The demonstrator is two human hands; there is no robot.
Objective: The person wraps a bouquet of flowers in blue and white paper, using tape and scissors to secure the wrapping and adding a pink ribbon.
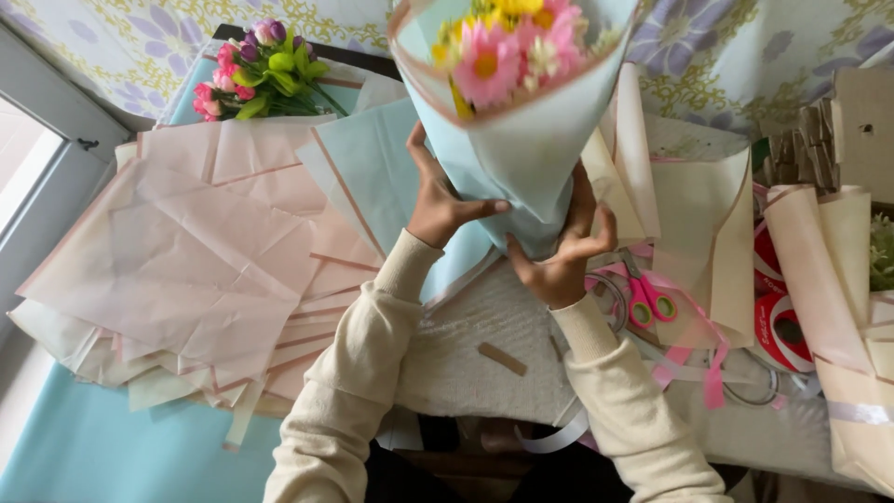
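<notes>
Here, a bouquet (507,102) of pink and yellow flowers, wrapped in pale blue paper with a thin brown edge, is standing upright in the middle of the view, held above the table (84,447). The left hand (438,205) is gripping the wrap from the left, thumb stretching across the blue paper, and the right hand (563,256) is pinching the narrow lower end from the right (fingers curled around the paper, so both hands are clamped on the wrap, close together). Both arms are wearing cream sleeves. Just right of the right hand, pink-handled scissors (647,298) are lying among strands of pink ribbon (712,377). Cream sheets of paper (708,242) are standing beyond them. To the left, a stack of pale pink paper sheets (186,261) is spreading over the blue table. At the far left corner, a small bunch of pink and green flowers (256,79) is lying well apart from the hands.
</notes>
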